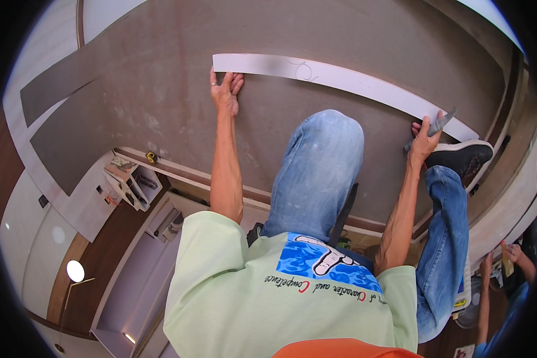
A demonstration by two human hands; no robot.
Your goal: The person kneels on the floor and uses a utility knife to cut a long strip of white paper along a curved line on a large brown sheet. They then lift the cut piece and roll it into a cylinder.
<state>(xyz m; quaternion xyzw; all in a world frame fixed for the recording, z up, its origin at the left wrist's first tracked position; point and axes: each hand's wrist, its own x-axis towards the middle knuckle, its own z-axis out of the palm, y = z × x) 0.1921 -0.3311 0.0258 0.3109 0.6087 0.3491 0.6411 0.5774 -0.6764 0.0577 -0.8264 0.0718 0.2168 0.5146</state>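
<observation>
A long white strip (349, 83), bent-looking in the fisheye view, lies across a large brown-grey board (161, 89). Curved pencil-like marks show on its face near the middle. My left hand (226, 91) grips the strip's left end, a ring on one finger. Near the right end, my right hand (425, 136) touches the strip's lower edge with its fingertips and also holds a grey tool with a curved, pointed blade-like end (443, 123); the palm hides much of it, so its kind is unclear. My denim-clad knee (320, 156) rests over the board, below the strip.
A black shoe (461, 156) of mine is by the strip's right end. A yellow tape measure (151, 157) lies at the board's lower-left edge. Left of it stands a small white open box (136, 181). At lower right, another person's hands (512, 255) hold a yellowish tool.
</observation>
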